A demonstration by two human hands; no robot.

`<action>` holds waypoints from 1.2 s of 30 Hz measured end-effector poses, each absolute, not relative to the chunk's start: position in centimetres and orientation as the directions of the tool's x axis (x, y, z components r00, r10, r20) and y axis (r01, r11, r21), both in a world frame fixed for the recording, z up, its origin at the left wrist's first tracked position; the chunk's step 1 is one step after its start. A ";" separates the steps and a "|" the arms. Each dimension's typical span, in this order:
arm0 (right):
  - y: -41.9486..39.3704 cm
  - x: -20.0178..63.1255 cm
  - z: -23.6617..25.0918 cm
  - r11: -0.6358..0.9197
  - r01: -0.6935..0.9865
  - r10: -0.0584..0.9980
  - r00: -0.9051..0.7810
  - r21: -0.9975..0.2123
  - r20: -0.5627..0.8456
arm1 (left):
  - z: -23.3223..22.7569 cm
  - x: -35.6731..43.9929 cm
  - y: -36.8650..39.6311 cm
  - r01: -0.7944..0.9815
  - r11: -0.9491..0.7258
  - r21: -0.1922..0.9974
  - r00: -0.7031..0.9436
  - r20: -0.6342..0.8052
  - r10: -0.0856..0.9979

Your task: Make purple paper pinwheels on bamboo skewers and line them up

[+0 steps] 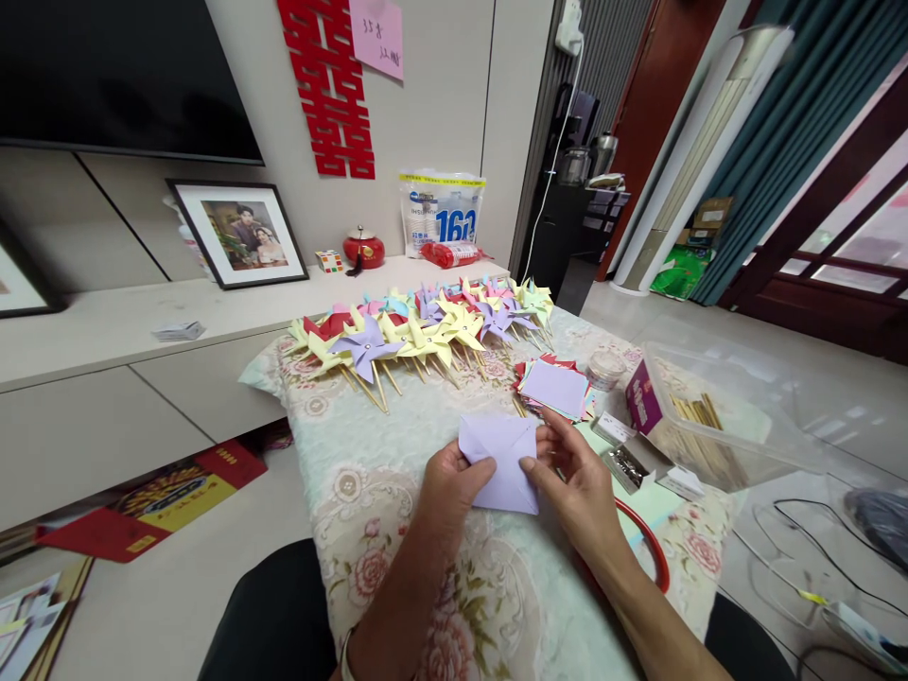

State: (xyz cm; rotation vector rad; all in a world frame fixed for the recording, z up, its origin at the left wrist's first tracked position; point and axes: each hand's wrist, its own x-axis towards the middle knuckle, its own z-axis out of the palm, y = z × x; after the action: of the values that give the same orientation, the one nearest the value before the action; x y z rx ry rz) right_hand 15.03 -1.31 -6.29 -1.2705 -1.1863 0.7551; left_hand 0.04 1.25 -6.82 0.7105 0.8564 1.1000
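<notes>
A square of purple paper (505, 473) with diagonal lines running in from its corners is held up over the table between both hands. My left hand (454, 482) pinches its left edge, thumb on top. On the right side, my right hand (574, 473) grips the paper between thumb and fingers. Just beyond lies a stack of coloured paper squares (557, 388), a purple one on top. Beside my right hand sits a small open box of metal pins or clips (629, 468). Part of a red curved handle (649, 549) shows beneath my right forearm.
Many paper pinwheels on sticks, such as a purple one (367, 348), lie along the table's far side. A clear plastic bin (766, 445) with wooden sticks (699, 416) stands at right, near a roll of tape (606, 367). The tablecloth (355, 530) is floral.
</notes>
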 end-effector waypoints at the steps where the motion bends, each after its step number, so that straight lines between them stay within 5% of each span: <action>1: -1.3 15.2 -6.2 0.251 0.300 0.896 0.287 -0.920 0.338 | -6.7 -0.1 1.3 -0.459 0.299 0.836 0.190 -0.236 0.953; 5: -1.5 16.0 -5.7 0.463 0.592 0.768 0.103 -0.660 0.632 | -6.6 -0.4 1.6 -0.470 0.288 0.834 0.133 -0.255 0.958; 13: -1.7 16.0 -5.6 0.570 0.616 0.800 -0.262 -0.545 0.540 | -6.9 -0.8 1.6 -0.481 0.272 0.834 0.123 -0.242 0.962; 24: -1.7 16.1 -5.5 0.616 0.566 0.781 -0.352 -0.547 0.516 | -7.8 -0.6 2.1 -0.457 0.264 0.850 0.097 -0.247 0.964; 36: -1.7 15.8 -5.0 0.480 0.483 0.876 -0.301 -0.732 0.377 | -7.7 0.0 2.1 -0.396 0.280 0.875 0.113 -0.256 0.960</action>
State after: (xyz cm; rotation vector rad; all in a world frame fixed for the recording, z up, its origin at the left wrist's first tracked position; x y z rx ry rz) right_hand 15.81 -1.71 -5.01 -1.1266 -1.9469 0.6381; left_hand 0.00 2.12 -7.71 0.7309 0.9788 1.1372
